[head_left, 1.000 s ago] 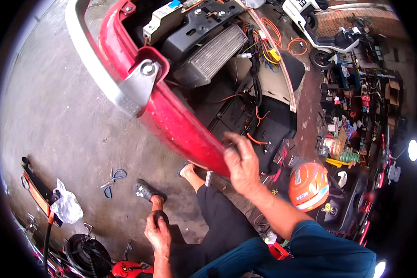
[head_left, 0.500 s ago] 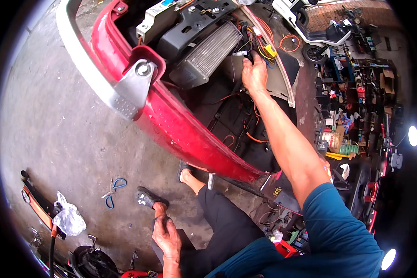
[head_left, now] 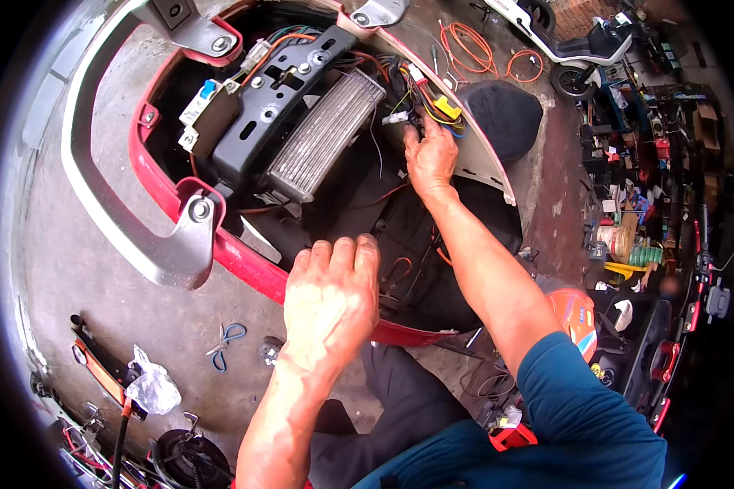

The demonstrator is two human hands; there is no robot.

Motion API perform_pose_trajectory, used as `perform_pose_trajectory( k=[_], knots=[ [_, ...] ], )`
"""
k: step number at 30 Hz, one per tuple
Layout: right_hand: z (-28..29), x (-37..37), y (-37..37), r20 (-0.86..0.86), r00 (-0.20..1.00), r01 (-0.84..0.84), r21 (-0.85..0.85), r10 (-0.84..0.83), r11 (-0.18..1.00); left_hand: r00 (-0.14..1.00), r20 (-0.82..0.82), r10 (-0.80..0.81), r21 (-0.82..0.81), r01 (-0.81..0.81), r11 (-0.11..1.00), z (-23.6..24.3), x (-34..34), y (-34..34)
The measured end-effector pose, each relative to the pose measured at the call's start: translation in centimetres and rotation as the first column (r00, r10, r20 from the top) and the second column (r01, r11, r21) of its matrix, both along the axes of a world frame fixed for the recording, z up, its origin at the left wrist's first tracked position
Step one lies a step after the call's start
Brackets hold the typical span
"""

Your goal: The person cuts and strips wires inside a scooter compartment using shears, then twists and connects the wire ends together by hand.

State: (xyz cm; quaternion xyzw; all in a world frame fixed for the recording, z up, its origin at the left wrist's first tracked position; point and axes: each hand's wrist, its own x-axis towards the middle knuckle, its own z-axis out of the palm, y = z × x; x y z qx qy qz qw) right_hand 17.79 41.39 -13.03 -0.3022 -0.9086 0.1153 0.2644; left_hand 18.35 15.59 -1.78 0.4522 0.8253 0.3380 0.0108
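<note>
Concrete floor (head_left: 139,310) of a workshop, grey and stained, with mixed parts (head_left: 628,196) crowded along the right side and a white scooter (head_left: 583,55) parked at upper right. Near the scooter, a coil of orange cable (head_left: 470,33). Upper middle: a red vehicle shell (head_left: 257,273), directly before the wearer, hollow side in view. Fixed to the shell at 2 visible bolted mounts — a curved silver rail (head_left: 78,155). Within the hollow, a finned metal box (head_left: 326,134) beside a black slotted bracket (head_left: 289,96); to the right of these, a bundle of wires (head_left: 395,77) along a beige panel (head_left: 481,167).

Reaches with the right hand (head_left: 432,155) into the wiring, just below a yellow connector (head_left: 446,107) and beside a white connector (head_left: 395,118). Bends the fingers narrowly there, tips partly hidden among the wires; grip on any particular wire impossible to tell. Extends the left hand (head_left: 332,285) over the near red edge, back upward, fingers side by side and curled down — palm hidden, so contents and contact with the shell impossible to tell.

Lower left, on the floor: blue-handled scissors (head_left: 223,346) and, farther left, a clear plastic bag (head_left: 155,387). Right of the right forearm, partly covered: an orange helmet (head_left: 572,314).
</note>
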Motion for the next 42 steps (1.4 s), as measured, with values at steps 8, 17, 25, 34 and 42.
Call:
perform_pose_trajectory(
  k=[8, 17, 25, 34, 42],
  knots=[
    [-0.9, -0.5, -0.6, -0.051, 0.993, 0.103, -0.046, -0.106, 0.994, 0.973, -0.063, 0.224, -0.185, -0.232, 0.955, -1.7, 0.6, 2.7],
    [0.7, -0.2, 0.4, -0.002, 1.0, 0.025, -0.093, -0.025, 0.995, 0.973, -0.058, 0.225, -0.19, -0.232, 0.954, -1.8, 0.7, 2.8],
    [0.7, 0.2, 2.2, 0.079, 0.996, -0.02, -0.154, 0.032, 0.988, 0.965, -0.085, 0.249, -0.149, -0.26, 0.954, -1.8, 0.7, 3.4],
    [-1.0, 0.7, 2.3, 0.187, 0.982, 0.023, -0.014, -0.02, 1.0, 0.975, -0.071, 0.211, 0.177, -0.196, 0.965, -0.6, 1.5, 1.4],
    [-2.1, 0.5, 7.3, 0.118, 0.99, 0.051, 0.23, -0.08, 0.972, 0.527, 0.475, 0.705, -0.262, -0.68, 0.685, -13.4, 13.5, -16.4]
  ],
)
